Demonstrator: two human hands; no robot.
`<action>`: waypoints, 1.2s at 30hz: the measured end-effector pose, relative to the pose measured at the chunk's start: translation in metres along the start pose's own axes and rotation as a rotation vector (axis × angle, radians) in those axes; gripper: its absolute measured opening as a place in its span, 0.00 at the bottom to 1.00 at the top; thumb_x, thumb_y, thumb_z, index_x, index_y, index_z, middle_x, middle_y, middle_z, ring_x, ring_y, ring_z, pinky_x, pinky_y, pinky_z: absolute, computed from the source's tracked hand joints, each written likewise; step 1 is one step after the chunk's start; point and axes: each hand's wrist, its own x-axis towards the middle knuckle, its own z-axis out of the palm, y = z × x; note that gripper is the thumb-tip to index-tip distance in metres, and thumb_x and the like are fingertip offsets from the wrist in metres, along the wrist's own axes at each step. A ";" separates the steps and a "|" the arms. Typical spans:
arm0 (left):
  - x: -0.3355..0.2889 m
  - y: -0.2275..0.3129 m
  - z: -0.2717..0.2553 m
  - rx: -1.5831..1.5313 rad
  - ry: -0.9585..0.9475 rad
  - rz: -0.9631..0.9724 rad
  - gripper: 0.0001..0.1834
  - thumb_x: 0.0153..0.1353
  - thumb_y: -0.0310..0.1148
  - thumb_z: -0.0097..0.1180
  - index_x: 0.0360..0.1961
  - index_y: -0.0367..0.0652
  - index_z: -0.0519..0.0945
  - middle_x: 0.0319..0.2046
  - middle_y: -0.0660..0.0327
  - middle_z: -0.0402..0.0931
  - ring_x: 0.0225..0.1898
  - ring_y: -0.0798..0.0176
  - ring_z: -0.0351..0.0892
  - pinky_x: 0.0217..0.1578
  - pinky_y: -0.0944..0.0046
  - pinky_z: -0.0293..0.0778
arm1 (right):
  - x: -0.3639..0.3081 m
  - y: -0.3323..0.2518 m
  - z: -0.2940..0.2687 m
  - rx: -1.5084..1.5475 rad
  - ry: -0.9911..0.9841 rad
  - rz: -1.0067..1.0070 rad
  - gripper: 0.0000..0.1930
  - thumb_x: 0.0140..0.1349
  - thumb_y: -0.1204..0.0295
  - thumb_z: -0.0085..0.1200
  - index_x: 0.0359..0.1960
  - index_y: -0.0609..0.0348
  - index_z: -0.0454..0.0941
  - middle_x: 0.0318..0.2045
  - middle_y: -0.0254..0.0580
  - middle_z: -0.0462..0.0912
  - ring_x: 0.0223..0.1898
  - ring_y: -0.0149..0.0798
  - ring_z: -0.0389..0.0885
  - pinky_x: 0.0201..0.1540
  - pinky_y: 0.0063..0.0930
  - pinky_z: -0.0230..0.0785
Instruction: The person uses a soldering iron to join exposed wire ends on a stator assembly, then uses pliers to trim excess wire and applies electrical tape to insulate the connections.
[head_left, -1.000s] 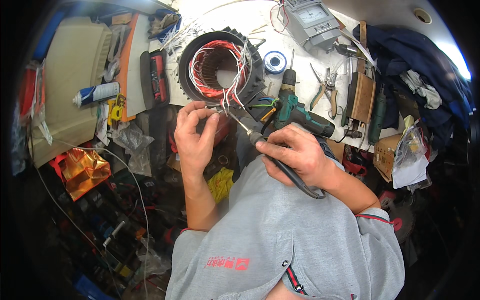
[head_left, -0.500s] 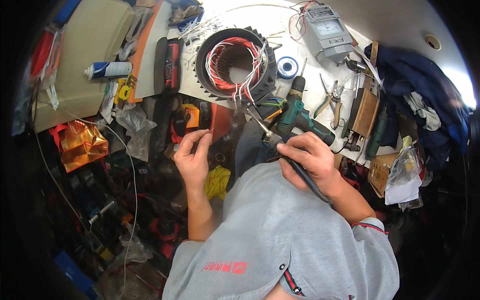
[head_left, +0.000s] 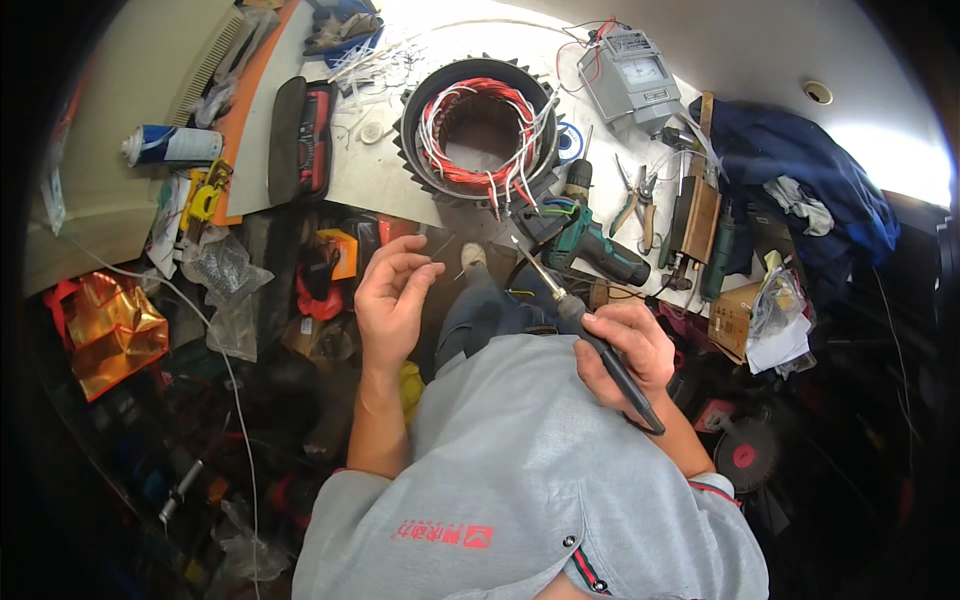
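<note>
One soldering iron [head_left: 572,308] gripped by right hand [head_left: 630,352], left hand [head_left: 393,300] half-curled — hold unclear, one wound stator [head_left: 470,177], one drill [head_left: 592,246]

The 2 forearms [head_left: 380,425] point forward, left hand [head_left: 392,295] loosely half-curled, right hand [head_left: 630,350] closed in a grip.

Head view, single: left unit of a side-by-side fisheye pair, worn on the head. Aim: steeply downward, picture upright. Nearest, along lower edge: grey shirt [head_left: 440,450]. Mid-picture: left hand [head_left: 392,305] and right hand [head_left: 632,355]. Farther, upper half: table [head_left: 372,190]. Coverage wide; rim dark, straight edges bowed.
</note>
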 end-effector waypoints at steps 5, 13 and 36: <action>0.022 -0.009 -0.011 0.028 -0.098 -0.047 0.06 0.68 0.21 0.63 0.45 0.34 0.83 0.39 0.60 0.85 0.36 0.71 0.85 0.37 0.72 0.79 | -0.004 -0.019 0.025 -0.048 0.079 0.109 0.21 0.46 0.83 0.69 0.46 0.66 0.84 0.36 0.48 0.84 0.31 0.44 0.83 0.36 0.33 0.78; 0.042 0.005 -0.004 -0.085 -0.169 -0.101 0.06 0.68 0.22 0.64 0.44 0.34 0.84 0.34 0.64 0.83 0.32 0.74 0.81 0.34 0.74 0.75 | -0.002 -0.032 0.028 -0.055 0.082 0.231 0.21 0.45 0.84 0.68 0.45 0.66 0.84 0.40 0.50 0.84 0.35 0.41 0.84 0.36 0.29 0.77; 0.012 0.010 0.042 -0.084 0.132 0.015 0.04 0.65 0.20 0.58 0.41 0.35 0.81 0.74 0.44 0.60 0.73 0.43 0.65 0.70 0.48 0.64 | 0.029 0.057 -0.012 0.278 -0.160 -0.111 0.22 0.46 0.86 0.67 0.47 0.70 0.81 0.30 0.48 0.86 0.26 0.43 0.86 0.29 0.30 0.79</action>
